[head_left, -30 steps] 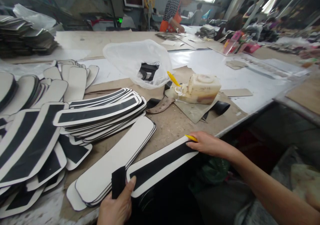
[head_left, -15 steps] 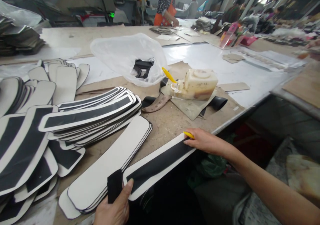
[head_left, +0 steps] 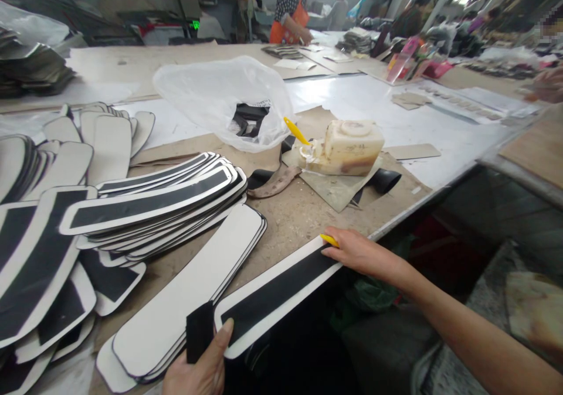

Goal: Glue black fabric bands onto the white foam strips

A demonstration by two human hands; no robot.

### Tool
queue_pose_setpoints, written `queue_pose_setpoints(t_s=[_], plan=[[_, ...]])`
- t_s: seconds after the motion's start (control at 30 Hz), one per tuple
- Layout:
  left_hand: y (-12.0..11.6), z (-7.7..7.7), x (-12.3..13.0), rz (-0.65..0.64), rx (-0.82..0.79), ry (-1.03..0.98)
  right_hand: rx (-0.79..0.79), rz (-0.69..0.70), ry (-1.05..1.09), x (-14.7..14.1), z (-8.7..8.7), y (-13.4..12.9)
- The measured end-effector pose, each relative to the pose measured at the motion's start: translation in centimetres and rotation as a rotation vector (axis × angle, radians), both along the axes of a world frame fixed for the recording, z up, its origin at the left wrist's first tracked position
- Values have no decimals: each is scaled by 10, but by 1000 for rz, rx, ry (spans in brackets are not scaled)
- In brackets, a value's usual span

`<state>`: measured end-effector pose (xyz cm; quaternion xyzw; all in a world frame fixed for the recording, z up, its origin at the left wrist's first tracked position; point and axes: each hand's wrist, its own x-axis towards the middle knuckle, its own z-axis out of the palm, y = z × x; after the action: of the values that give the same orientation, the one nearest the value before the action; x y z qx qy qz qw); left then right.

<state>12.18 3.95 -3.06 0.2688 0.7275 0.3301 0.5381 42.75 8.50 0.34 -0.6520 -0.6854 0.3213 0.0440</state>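
Between my hands lies a long white panel [head_left: 233, 345] with rounded corners and a black strip [head_left: 277, 295] along its middle, slanting across the table's front edge. My left hand [head_left: 197, 368] grips its near end, thumb on top, and also keeps a loose black strip [head_left: 199, 327] that stands up beside it. At the far end, my right hand [head_left: 358, 251] pinches the panel; a short yellow-handled tool [head_left: 329, 240] pokes out from its fingers, its kind hidden. Just left of the panel is a stack of plain white panels [head_left: 189, 289].
Panels with black strips [head_left: 149, 204] are piled on the left. A stained plastic container [head_left: 352, 149] with a yellow handle [head_left: 295, 131] in its mouth sits behind my right hand. Beside it is a clear bag [head_left: 197, 90] holding black pieces. A person in an orange apron [head_left: 285, 29] stands across the table.
The black strip on the held panel looks flatter and straighter, its lower edge no longer wavy. Both hands keep their grip and have hardly moved; the view has shifted slightly.
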Motion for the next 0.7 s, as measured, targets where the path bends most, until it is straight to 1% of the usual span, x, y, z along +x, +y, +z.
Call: queue_pose_setpoints(t_s=[0.13,0.27,0.37,0.47,0.6,0.7], plan=[[2,-3,0,19,-82,-10,-7,13,15,1,1,3],[3,0,1,42,-69,-65,-7,36,29,4,-2,5],[3,3,2,65,-88,-91,-2,51,31,6,-4,6],[2,5,2,45,-112,-97,5,57,27,7,-6,8],[2,3,1,53,-107,-102,-1,52,19,8,-6,9],[2,0,1,73,-101,-65,-6,53,14,7,-3,10]])
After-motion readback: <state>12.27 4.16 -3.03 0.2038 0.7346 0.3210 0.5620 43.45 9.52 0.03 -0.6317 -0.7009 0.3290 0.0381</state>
